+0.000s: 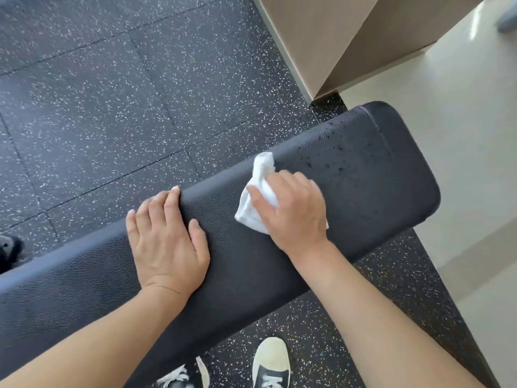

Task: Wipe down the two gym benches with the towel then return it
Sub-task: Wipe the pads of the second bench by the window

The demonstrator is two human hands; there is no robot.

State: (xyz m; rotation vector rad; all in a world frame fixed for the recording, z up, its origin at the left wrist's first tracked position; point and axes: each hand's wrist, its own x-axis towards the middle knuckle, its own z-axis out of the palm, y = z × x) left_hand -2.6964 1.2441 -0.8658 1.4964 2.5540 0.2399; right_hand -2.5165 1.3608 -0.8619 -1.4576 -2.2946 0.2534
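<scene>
While only one bench (pixel 349 191) shows, a long black padded one running from lower left to upper right across the speckled rubber floor (pixel 112 107), the step in hand looks like the wiping of that bench, with the second bench out of view and the towel's return not yet due. Dark droplets (pixel 330 161) speckle the pad towards its far rounded end, just beyond the cloth. The left hand (pixel 167 242) lies flat on the pad, fingers straight and reaching over the far edge, steadying it. The right hand (pixel 293 208) presses the bunched white towel (pixel 260 186) onto the pad; its fingers seem curled into the cloth, though the towel hides their tips. The next move calls for pushing the towel on through the droplets.
</scene>
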